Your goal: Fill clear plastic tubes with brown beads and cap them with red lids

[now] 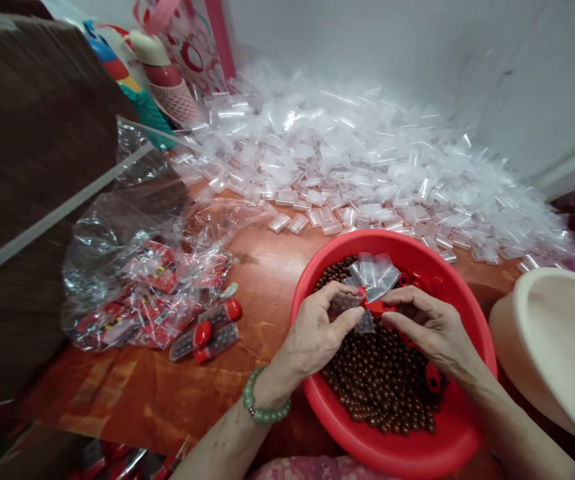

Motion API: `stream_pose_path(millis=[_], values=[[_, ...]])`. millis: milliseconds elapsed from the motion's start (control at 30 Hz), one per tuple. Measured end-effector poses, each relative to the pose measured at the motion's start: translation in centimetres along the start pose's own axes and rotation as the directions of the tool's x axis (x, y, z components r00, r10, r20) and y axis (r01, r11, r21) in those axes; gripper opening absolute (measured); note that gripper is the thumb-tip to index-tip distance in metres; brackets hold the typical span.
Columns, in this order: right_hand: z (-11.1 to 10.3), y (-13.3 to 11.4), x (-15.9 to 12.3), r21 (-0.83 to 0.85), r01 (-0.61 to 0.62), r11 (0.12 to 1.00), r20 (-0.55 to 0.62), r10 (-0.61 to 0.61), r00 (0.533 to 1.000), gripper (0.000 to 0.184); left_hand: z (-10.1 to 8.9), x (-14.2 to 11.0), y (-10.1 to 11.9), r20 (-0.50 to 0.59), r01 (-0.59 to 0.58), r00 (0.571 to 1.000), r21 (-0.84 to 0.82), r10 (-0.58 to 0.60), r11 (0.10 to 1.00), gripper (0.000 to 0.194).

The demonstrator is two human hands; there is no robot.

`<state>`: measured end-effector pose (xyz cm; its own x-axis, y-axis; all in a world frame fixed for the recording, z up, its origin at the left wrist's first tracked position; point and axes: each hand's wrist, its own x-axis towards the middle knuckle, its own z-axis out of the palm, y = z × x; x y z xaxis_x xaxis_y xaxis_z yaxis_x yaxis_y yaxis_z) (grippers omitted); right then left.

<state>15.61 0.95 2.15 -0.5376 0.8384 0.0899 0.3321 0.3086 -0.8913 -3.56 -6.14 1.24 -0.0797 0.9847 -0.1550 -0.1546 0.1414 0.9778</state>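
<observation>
Over a red basin (312, 400) my two hands work close together. My left hand (317, 327) pinches a small clear plastic case (343, 303) that looks dark with beads inside. Between the fingers of my right hand (424, 323) is a red plastic cap (380, 307), its tip touching or very near the case's end; I cannot tell which. Below them, many brown round beads (382, 380) cover the basin's floor. Several clear cases (374, 273) lie on the beads towards the back, and another red cap (432, 378) rests at the right.
A large heap of clear plastic cases (347, 160) spreads along the wall. Left on the table (262, 260) lie several filled red-capped cases (220, 341) and a clear bag (117, 280) of red packets. Bottles (167, 80) stand at the back left, a cream basin (522, 333) at the right.
</observation>
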Motion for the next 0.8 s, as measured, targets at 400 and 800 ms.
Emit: stream_pose_path(millis=[400,800], values=[[0.2,-0.2,0.1,-0.166,0.347,0.923,0.241,-0.303,0.922,0.026,-0.2,-0.3,-0.1,0.165,0.006,0.986,0.178,-0.036,0.984,0.021],[0.2,-2.4,0.9,0.320,-0.014,0.947,-0.246,0.097,0.964,0.014,-0.3,0.0,0.6,0.282,0.141,0.952,-0.066,-0.117,0.988,0.017]])
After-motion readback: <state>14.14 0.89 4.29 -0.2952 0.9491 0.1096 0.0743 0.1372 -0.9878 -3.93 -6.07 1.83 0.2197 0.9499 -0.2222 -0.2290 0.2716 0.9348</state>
